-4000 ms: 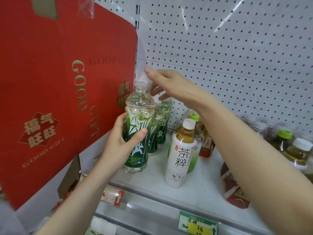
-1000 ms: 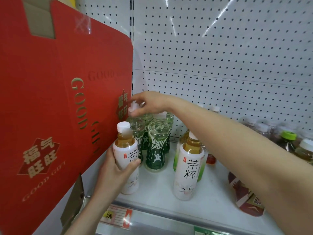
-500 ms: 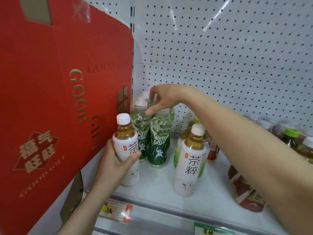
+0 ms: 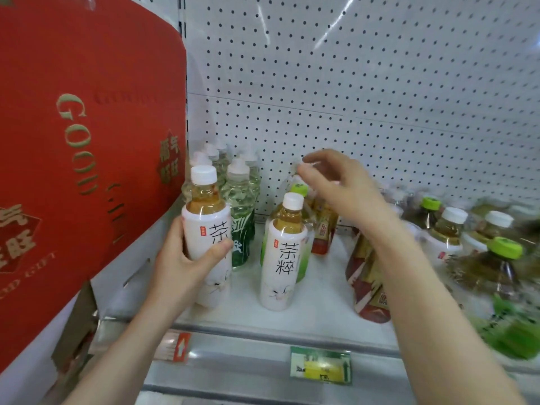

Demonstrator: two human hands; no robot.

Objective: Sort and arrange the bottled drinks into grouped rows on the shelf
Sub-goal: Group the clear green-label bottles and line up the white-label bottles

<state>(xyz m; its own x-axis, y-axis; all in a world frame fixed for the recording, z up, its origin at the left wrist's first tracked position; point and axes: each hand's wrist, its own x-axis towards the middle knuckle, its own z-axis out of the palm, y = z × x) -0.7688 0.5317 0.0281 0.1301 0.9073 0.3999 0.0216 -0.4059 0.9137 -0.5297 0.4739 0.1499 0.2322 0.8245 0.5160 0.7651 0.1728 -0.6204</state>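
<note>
At the shelf front, the left hand is gripping a tea bottle. Farther back, the right hand is hovering half-curled over a green-cap bottle; whether it is pinching anything, I cannot tell. Its wrist is passing close to the second tea bottle and could knock it over.

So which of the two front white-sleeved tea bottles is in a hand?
The left one, beside the red box: the left hand grips it; the other stands free.

"GOOD" on red box, "茶粹" on standing bottle, "茶" on held bottle
</note>
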